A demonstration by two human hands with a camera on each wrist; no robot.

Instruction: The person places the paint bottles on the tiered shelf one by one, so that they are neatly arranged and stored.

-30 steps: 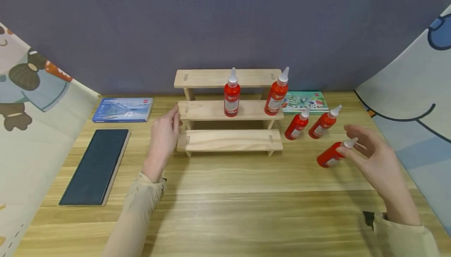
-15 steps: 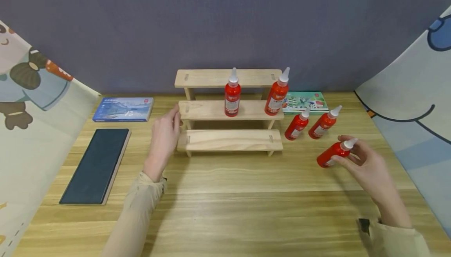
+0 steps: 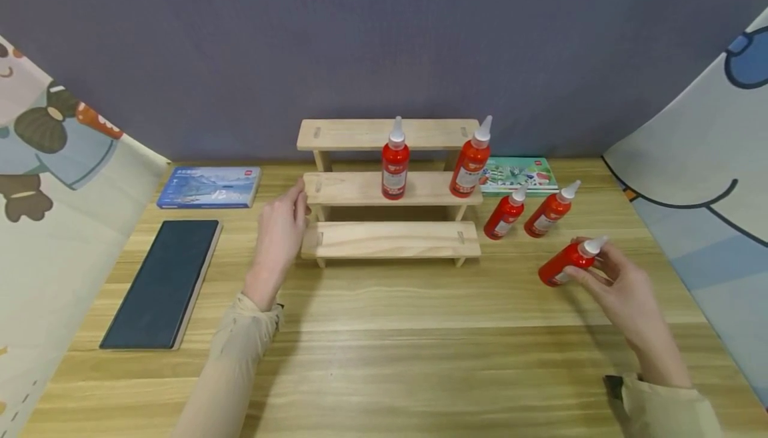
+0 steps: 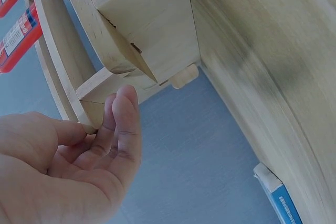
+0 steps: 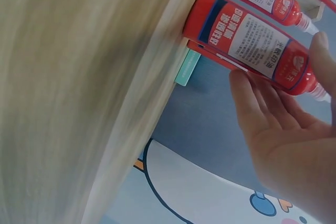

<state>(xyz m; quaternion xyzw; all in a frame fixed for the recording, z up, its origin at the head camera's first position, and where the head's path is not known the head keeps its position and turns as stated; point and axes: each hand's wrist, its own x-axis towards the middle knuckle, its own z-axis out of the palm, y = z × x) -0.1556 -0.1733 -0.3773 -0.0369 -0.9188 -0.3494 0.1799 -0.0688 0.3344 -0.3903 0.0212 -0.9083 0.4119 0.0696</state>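
Observation:
A pale wooden three-step shelf [image 3: 390, 239] stands against the back wall. My left hand [image 3: 279, 231] pinches the left end of its middle step; in the left wrist view the thumb and fingers meet around a board corner [image 4: 93, 109]. At the right, my right hand [image 3: 627, 295] holds a red ink bottle [image 3: 558, 267] with a white pointed nozzle, thumb on the near side and fingers behind it. The bottle's printed label [image 5: 255, 45] faces the right wrist camera. Two like bottles, a middle one [image 3: 394, 171] and a right one [image 3: 470, 170], stand on the middle step.
Two more red bottles, one nearer the shelf [image 3: 504, 217] and one beside it [image 3: 549, 217], stand on the wooden table [image 3: 384, 358]. Behind them lies a green box [image 3: 519, 175]. On the left are a blue box [image 3: 209, 187] and a dark flat notebook [image 3: 161, 285].
My right hand has moved left and closed its thumb and fingers around the nearest red ink bottle, which stays in place. The left hand has kept its hold on the shelf.

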